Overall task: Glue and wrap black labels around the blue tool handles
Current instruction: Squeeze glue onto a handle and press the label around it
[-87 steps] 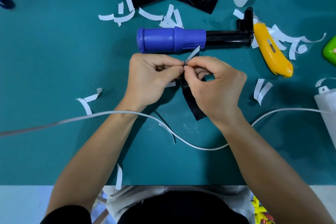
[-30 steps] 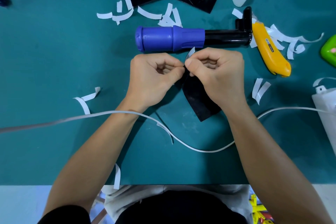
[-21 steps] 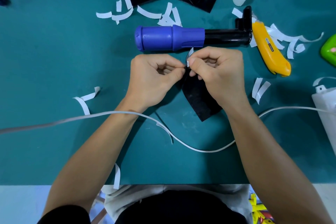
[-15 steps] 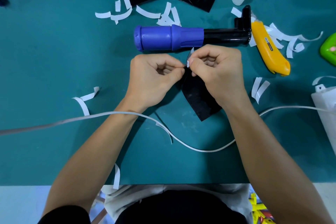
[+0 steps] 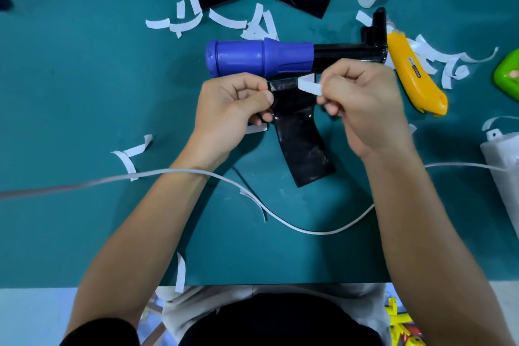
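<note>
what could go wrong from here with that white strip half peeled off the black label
1. The glossy black rectangular label hangs loose, pinched only at its top edge by the left hand; as the right hand pulls the white backing strip, the bared edge, likely sticky, may fold onto itself or catch fingers.
2. Curled white paper scraps litter the teal mat around the blue plastic tool handle; one might stick to the label during wrapping.

Teal tabletop (image 5: 70, 93) (matte, evenly lit); pale floor (image 5: 33, 314) beyond near edge.
</note>
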